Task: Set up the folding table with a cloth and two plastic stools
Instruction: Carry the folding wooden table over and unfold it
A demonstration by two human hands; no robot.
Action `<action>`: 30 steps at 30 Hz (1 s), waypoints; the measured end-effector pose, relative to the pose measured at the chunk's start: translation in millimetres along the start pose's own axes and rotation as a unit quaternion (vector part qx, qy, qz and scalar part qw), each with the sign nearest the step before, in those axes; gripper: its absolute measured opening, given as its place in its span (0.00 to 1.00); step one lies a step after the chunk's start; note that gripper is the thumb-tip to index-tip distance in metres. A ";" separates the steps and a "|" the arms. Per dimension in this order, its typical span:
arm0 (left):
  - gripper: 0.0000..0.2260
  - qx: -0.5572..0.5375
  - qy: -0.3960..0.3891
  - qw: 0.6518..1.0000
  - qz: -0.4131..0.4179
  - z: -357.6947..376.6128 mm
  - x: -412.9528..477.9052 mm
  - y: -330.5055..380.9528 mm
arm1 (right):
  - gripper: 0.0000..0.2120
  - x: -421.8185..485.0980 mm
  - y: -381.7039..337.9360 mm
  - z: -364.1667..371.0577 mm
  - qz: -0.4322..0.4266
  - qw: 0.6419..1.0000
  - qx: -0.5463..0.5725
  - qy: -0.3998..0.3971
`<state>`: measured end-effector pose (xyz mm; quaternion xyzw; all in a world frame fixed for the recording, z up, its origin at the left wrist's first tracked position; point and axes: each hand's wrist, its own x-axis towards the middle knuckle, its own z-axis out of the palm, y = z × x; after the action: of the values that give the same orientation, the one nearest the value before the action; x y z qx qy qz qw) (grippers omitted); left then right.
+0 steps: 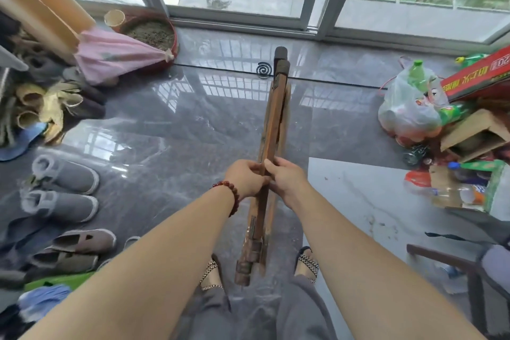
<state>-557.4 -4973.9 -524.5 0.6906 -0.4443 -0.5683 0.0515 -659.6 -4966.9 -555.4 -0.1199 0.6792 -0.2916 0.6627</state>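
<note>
Folding table (271, 124), folded flat, held at its middle by the left grip (247, 179) and right grip (289, 181), fingers (252, 166) curled round the wood, grips side by side, grey shoes (66, 176) far left of them

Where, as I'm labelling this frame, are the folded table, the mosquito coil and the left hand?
folded table (273, 119), head view, on its upper wooden leg.
mosquito coil (264, 69), head view, on the spiral's inner turns.
left hand (246, 178), head view, on the back of the hand.
</note>
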 end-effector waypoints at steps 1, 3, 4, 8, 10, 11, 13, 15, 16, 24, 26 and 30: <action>0.13 0.002 -0.001 1.000 0.002 -5.5 -0.6 -2.4 | 0.22 -5.7 -1.5 6.1 -0.001 1.000 0.006 0.004; 0.12 0.011 -0.004 1.000 0.003 -14.6 -1.9 -9.3 | 0.19 -9.6 1.7 15.0 -0.003 1.000 0.017 0.002; 0.11 0.016 -0.007 1.000 0.001 -18.3 -2.2 -13.8 | 0.19 -9.5 5.6 18.7 0.000 1.000 0.020 0.002; 0.14 0.052 -0.011 0.999 0.010 -27.7 -2.4 -34.4 | 0.20 -17.5 20.3 34.4 0.006 0.999 0.036 0.000; 0.16 0.061 -0.015 0.998 0.026 -29.3 -3.6 -38.5 | 0.19 -22.6 21.9 38.2 -0.006 1.000 0.024 0.014; 0.16 0.066 -0.016 0.997 0.036 -29.2 -4.7 -39.4 | 0.17 -22.0 23.6 39.5 -0.015 0.999 0.017 0.027; 0.15 0.068 -0.011 0.996 0.052 -27.2 -9.3 -39.6 | 0.14 -24.8 27.3 43.1 -0.039 0.998 -0.012 0.054; 0.13 0.065 -0.003 0.995 0.071 -24.7 -16.0 -41.2 | 0.11 -28.1 33.3 47.2 -0.064 0.993 -0.058 0.075; 0.13 0.070 -0.004 0.994 0.081 -24.2 -20.9 -43.2 | 0.09 -31.3 37.4 48.9 -0.072 0.992 -0.070 0.078; 0.15 0.044 -0.011 0.995 0.086 -23.2 -57.2 -92.1 | 0.10 -62.3 94.4 56.3 -0.071 0.994 -0.077 0.034; 0.16 0.051 0.011 0.994 0.095 -19.8 -67.1 -103.8 | 0.09 -72.5 107.6 57.6 -0.071 0.993 -0.085 0.033; 0.15 0.038 0.041 0.992 0.110 -16.1 -85.0 -128.7 | 0.10 -93.0 124.3 60.5 -0.104 0.987 -0.106 0.053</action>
<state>-469.1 -4846.5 -530.2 0.6619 -0.5363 -0.5129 0.1054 -564.4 -4830.5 -544.3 -0.2443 0.7241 -0.2911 0.5756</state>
